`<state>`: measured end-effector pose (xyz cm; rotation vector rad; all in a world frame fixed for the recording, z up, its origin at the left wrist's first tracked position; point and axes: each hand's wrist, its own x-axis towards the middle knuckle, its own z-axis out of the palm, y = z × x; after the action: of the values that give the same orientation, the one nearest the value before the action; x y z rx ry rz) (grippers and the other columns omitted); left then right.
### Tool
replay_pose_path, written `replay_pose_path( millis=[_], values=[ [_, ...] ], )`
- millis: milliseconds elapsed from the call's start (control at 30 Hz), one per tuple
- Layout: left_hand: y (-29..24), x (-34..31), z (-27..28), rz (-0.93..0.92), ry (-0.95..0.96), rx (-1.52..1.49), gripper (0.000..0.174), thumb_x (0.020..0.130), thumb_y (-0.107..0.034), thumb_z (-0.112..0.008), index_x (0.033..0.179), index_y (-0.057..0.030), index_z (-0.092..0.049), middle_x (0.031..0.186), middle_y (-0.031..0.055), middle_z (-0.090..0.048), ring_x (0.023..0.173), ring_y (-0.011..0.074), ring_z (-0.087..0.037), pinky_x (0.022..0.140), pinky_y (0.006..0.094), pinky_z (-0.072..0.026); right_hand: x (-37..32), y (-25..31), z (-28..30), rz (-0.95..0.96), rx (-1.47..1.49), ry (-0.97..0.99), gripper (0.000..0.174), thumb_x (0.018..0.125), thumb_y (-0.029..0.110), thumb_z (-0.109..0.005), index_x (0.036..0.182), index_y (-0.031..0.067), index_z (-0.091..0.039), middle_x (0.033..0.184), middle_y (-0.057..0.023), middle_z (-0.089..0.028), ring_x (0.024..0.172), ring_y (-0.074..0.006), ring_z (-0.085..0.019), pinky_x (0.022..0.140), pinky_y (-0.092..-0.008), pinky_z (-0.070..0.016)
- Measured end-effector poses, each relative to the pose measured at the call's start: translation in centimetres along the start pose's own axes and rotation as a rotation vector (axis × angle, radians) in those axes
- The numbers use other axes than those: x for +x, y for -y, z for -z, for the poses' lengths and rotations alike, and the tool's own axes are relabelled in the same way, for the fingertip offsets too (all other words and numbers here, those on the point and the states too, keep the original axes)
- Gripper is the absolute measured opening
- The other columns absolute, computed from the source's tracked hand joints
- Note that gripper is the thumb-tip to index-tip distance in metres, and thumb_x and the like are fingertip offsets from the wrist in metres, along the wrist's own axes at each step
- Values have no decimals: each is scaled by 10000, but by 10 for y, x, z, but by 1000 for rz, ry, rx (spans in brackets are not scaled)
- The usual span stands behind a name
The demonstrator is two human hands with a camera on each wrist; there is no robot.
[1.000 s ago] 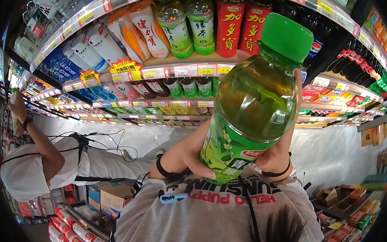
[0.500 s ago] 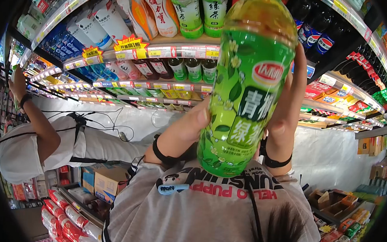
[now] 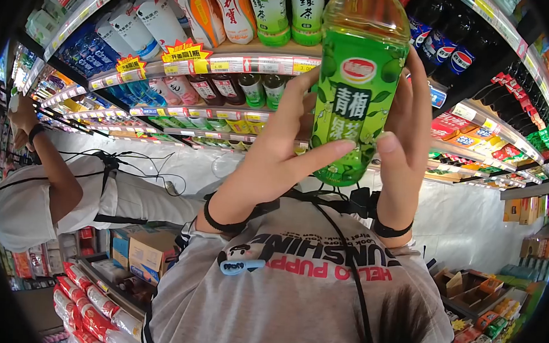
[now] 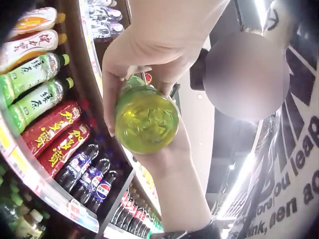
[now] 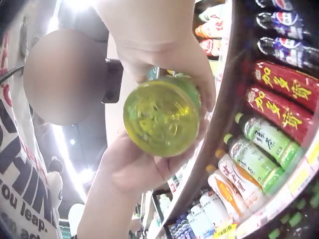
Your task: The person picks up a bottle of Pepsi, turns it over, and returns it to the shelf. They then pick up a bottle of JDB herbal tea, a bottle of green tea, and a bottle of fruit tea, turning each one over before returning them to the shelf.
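Observation:
A green-labelled bottle of yellow-green tea (image 3: 355,82) is held between both hands, its label facing up toward the head view and its cap out of frame. My left hand (image 3: 282,153) grips it from the left, thumb across the lower label and fingers partly hidden behind. My right hand (image 3: 407,135) holds the other side, fingers behind the bottle and thumb near the label's right edge. Both wrist views show the bottle's base (image 4: 148,122) (image 5: 162,118) with the hands around it.
Ahead, shelves hold red cans or bottles (image 4: 65,142), green tea bottles (image 3: 268,14) and cola bottles (image 3: 442,46). A person in white (image 3: 40,198) stands at the left. Cartons (image 3: 150,255) and red-and-white packs (image 3: 93,308) lie lower left; open boxes (image 3: 468,287) are lower right.
The bottle has tipped from cap-toward-camera to label-facing and turned slightly. Its base has moved up in the head view. My left thumb has shifted onto the label's front.

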<state>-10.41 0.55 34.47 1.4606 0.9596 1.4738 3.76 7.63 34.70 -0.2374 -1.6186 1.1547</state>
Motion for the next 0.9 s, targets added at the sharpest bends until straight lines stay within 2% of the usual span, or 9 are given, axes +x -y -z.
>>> replay_pose_path(
  millis=[33, 167, 267, 300, 400, 433, 533, 667, 900],
  values=[
    [2, 2, -1, 13, -49, 38, 804, 760, -87, -668, 1361, -15, -138, 1147, 159, -503, 966, 210, -572, 768, 268, -473, -1, 0, -5, -31, 37, -18, 783, 779, 185, -556, 1384, -14, -101, 1374, -190, -263, 1259, -269, -313, 1020, -361, -254],
    [4, 3, -5, -122, -116, 266, 826, 711, -132, -720, 1356, -12, -218, 1166, 165, -490, 964, 228, -570, 754, 294, -489, 2, -9, -17, -65, 194, -119, 828, 765, 217, -577, 1393, 7, -79, 1344, -166, -302, 1202, -233, -374, 1000, -325, -294],
    [-3, 2, -3, -226, -23, 260, 839, 702, -104, -683, 1367, 18, -188, 1369, 213, -295, 1212, 267, -394, 945, 338, -361, -2, -13, -12, -110, 419, -128, 868, 750, 311, -600, 1391, 18, -94, 1317, -153, -344, 1168, -221, -414, 978, -317, -330],
    [-1, 4, 3, -280, 91, 324, 1027, 623, -189, -751, 1386, 15, -95, 1430, 213, -138, 1298, 281, -249, 1020, 369, -257, -3, -14, -11, -123, 497, -139, 876, 747, 350, -604, 1388, 21, -107, 1309, -147, -358, 1158, -218, -426, 971, -316, -341],
    [1, 9, -6, -409, 193, 366, 1203, 541, -236, -809, 1386, 15, 10, 1444, 193, -64, 1335, 268, -128, 1054, 378, -163, -3, -19, -14, -149, 680, -186, 858, 759, 481, -580, 1369, 31, -179, 1290, -125, -393, 1136, -211, -452, 949, -322, -373],
    [2, 8, -8, -363, 216, 405, 1333, 478, -282, -846, 1372, 12, 99, 1441, 193, -15, 1338, 280, -90, 1062, 378, -122, -4, -19, -13, -154, 700, -201, 837, 771, 507, -562, 1361, 35, -202, 1285, -118, -404, 1126, -209, -461, 941, -323, -382],
    [-4, 7, -12, -449, 209, 509, 1357, 475, -289, -855, 1363, 14, 126, 1431, 210, -22, 1333, 300, -95, 1057, 383, -142, -9, -13, -12, -202, 759, -246, 766, 810, 517, -511, 1349, 43, -243, 1273, -112, -423, 1104, -207, -480, 925, -328, -398],
    [-10, 0, -26, -435, 176, 512, 1378, 467, -229, -865, 1353, 7, 165, 1428, 222, -6, 1330, 315, -99, 1052, 388, -164, -20, -31, 1, -301, 1093, -112, 687, 841, 521, -436, 1322, 47, -307, 1274, -123, -428, 1094, -219, -489, 912, -345, -411],
    [-7, 6, -25, -447, 209, 327, 1336, 460, -146, -864, 1367, 15, 104, 1436, 206, -50, 1324, 292, -157, 1041, 374, -200, -2, -10, -13, -181, 1189, -130, 674, 841, 524, -422, 1309, 47, -329, 1261, -126, -443, 1083, -229, -498, 909, -352, -415]
  ],
)
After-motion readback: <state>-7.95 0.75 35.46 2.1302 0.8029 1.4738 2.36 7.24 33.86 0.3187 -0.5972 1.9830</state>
